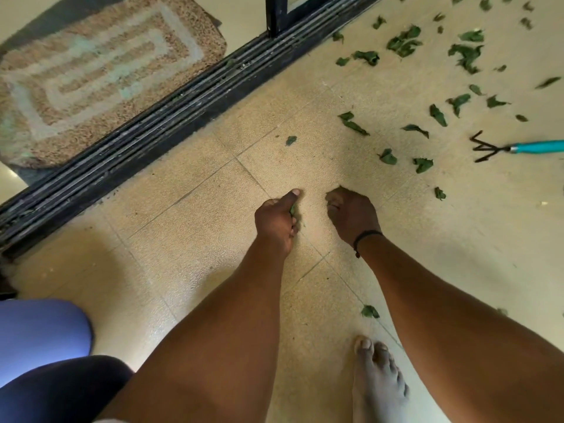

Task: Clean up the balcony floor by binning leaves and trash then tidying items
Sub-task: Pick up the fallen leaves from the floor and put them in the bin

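Observation:
Both my hands reach down to the tan tiled balcony floor. My left hand is curled round green leaves, thumb stretched forward. Just to its right, my right hand is curled with its fingertips at the floor; a dark leaf edge shows at its top, and its palm is hidden. Several green leaves lie scattered across the floor to the upper right. One leaf lies ahead of my hands, another near my right forearm.
A small hand rake with black tines and a teal handle lies at the right edge. The black sliding-door track runs diagonally at the left, a doormat beyond it. My bare foot stands at the bottom.

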